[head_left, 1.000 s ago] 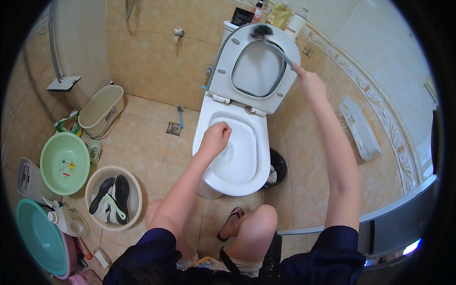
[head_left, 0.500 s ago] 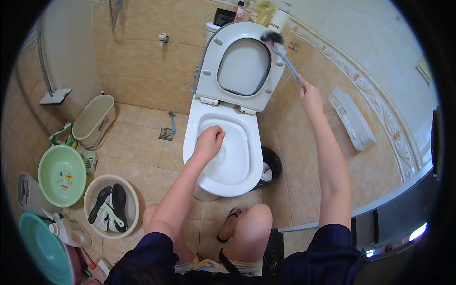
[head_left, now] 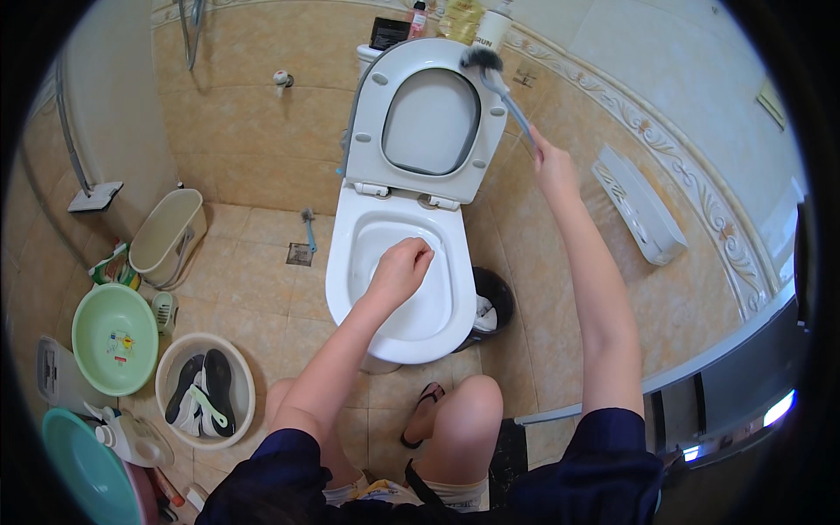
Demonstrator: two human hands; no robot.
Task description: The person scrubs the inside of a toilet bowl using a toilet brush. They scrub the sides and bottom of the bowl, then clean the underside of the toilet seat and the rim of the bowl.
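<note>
My right hand (head_left: pixel 556 168) is closed around the grey handle of a toilet brush (head_left: pixel 511 107). The brush's dark bristles lie at the upper right edge of the raised toilet seat (head_left: pixel 486 131), overlapping it in view. Behind the seat leans the upright lid (head_left: pixel 432 118), seen through the opening. My left hand (head_left: pixel 402 268) hangs over the white toilet bowl (head_left: pixel 446 325), its fingers curled into a loose fist with nothing showing in them.
Bottles, including a white pump bottle (head_left: pixel 493 28), stand on the tank. A black bin (head_left: pixel 500 297) is right of the bowl. To the left are a beige basin (head_left: pixel 248 385) with shoes, a green basin (head_left: pixel 105 337) and a small blue-handled brush (head_left: pixel 310 232) on the floor.
The view has shifted a little. My right hand and the brush have moved slightly up along the seat's edge. My left hand has shifted right over the bowl, still curled.
</note>
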